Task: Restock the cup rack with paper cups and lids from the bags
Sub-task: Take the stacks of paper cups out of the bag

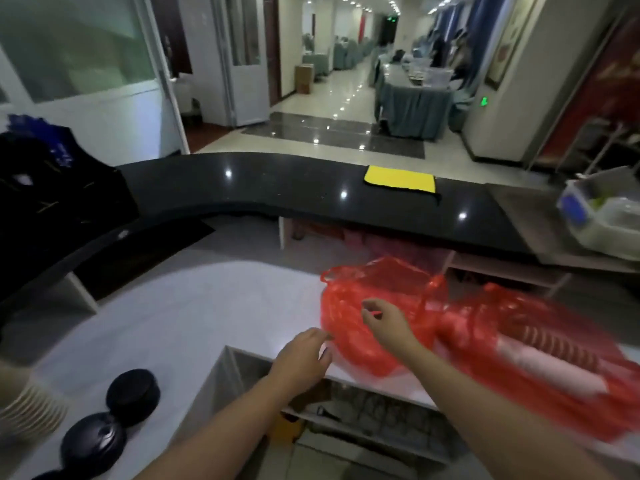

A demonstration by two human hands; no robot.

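Near left: your stacked paper cups [27, 407] and black lids [133, 397] on the white bench [180, 306] | red bags [381, 317] hold sleeved cups [550, 358] | your left hand [304, 355] and right hand [386, 322] loosely curled, empty, at the bag | far: yellow cloth [400, 178].

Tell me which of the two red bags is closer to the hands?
The left red bag, the one with the open mouth; the right hand is over it. The other red bag, with a stack showing through, lies further right.
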